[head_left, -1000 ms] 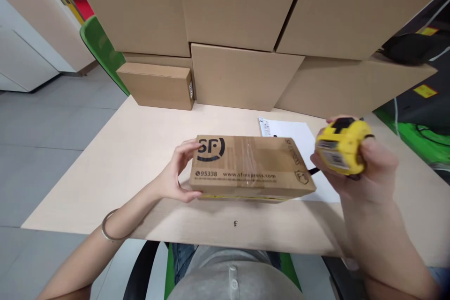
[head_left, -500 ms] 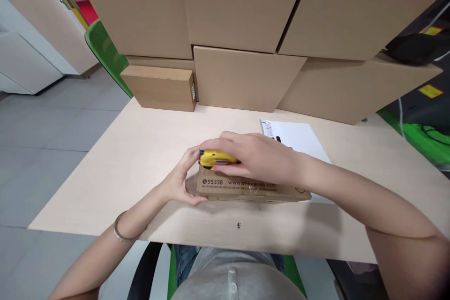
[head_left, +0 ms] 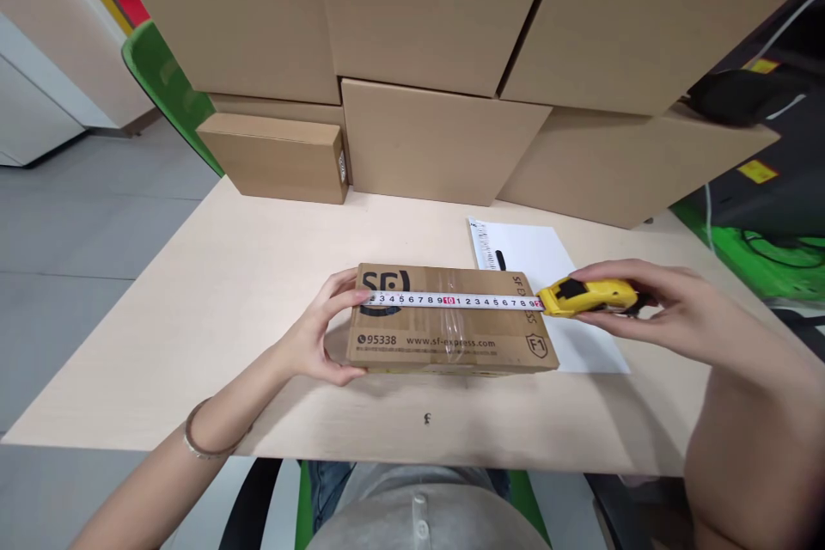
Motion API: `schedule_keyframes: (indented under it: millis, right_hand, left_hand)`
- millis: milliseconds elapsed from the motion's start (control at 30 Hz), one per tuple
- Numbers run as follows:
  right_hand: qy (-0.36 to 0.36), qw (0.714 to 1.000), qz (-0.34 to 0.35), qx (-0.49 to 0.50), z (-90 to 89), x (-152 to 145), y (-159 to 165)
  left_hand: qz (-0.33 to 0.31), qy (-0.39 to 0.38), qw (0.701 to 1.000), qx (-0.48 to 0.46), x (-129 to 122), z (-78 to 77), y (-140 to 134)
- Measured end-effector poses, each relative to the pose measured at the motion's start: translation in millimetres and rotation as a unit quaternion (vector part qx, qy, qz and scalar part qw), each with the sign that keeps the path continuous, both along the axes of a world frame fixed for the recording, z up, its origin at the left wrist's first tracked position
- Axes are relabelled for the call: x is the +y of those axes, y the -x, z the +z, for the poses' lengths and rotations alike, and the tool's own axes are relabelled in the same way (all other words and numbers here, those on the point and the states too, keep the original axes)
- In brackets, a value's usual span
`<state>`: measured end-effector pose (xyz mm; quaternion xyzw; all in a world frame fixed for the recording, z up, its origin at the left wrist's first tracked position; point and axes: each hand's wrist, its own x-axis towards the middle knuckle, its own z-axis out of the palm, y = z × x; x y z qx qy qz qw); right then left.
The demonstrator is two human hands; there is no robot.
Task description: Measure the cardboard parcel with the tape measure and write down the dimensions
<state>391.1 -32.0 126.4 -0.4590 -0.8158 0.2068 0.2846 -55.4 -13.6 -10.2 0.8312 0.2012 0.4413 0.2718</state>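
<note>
A small brown cardboard box (head_left: 451, 344) with SF Express print lies on the table in front of me, clear packing tape across its middle. My left hand (head_left: 322, 331) grips the box's left end, with fingers on the top edge pressing down the end of a white tape blade (head_left: 422, 301). This blade runs straight across the top of the box to its right edge. Beyond that edge, my right hand (head_left: 650, 309) is closed around the yellow tape measure (head_left: 589, 296) the blade comes out of.
White paper (head_left: 534, 245) with a barcode-like strip and a small black object (head_left: 500, 259) lies behind and partly beneath the box's right side. Large cardboard boxes (head_left: 444, 142) are stacked along the table's back, with a smaller carton (head_left: 284, 159) at left. A green chair (head_left: 168, 86) stands beyond.
My right hand has moved right with the tape measure, from the box's left end to past its right edge, drawing out the blade. My left hand stays at the left end.
</note>
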Motion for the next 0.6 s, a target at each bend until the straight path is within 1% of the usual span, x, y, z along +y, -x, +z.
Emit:
schedule_keyframes:
  millis: [200, 300, 367, 467, 533, 600]
  right_hand:
    - [0.042, 0.997, -0.051, 0.039, -13.4, -2.9, 0.4]
    - [0.042, 0.996, -0.060, 0.060, -13.7, -4.3, -1.4]
    - [0.038, 0.997, -0.046, 0.041, -8.4, -4.5, -2.7]
    - [0.030, 0.999, -0.008, -0.007, 6.0, -0.1, 4.8]
    - [0.021, 0.999, 0.028, -0.018, 14.8, 8.1, 23.1]
    - [0.030, 0.996, 0.079, -0.026, 19.5, 19.5, 53.2]
  left_hand:
    - [0.000, 0.006, 1.000, 0.002, -0.6, 0.6, -0.2]
    - [0.003, 0.005, 1.000, 0.005, -0.5, 0.7, -0.6]
    - [0.008, 0.005, 1.000, 0.007, -0.2, 0.3, -0.6]
    - [0.012, 0.004, 1.000, 0.006, 0.0, -0.2, -0.4]
    - [0.012, 0.004, 1.000, 0.006, -0.1, -0.6, -0.3]
    - [0.011, 0.006, 1.000, 0.005, -0.1, -1.6, -0.1]
